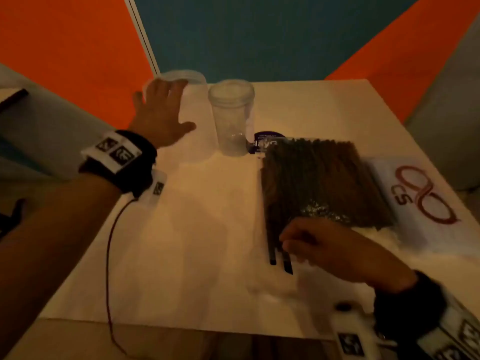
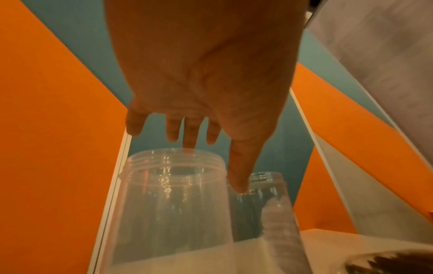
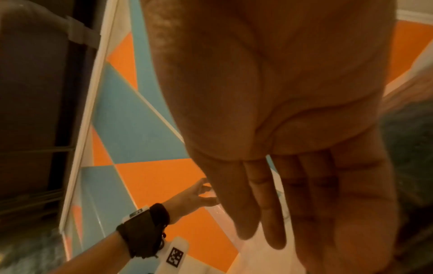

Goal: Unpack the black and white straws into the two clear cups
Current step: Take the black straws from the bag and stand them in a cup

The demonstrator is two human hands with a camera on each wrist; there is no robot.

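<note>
The clear plastic packet of black straws (image 1: 322,183) is lying on the right of the white bench (image 1: 197,229), with two loose black straws (image 1: 279,255) at its near edge under the right hand (image 1: 327,245), whose grip I cannot tell. Two tall clear plastic cups (image 1: 232,115) are standing at the far side, the left hand (image 1: 162,110) spreading open-fingered over the left one. I judge that hand could be tipping the light cup.

Black straws pack (image 1: 322,183) lies beside two upright clear cups (image 1: 232,115).
</note>
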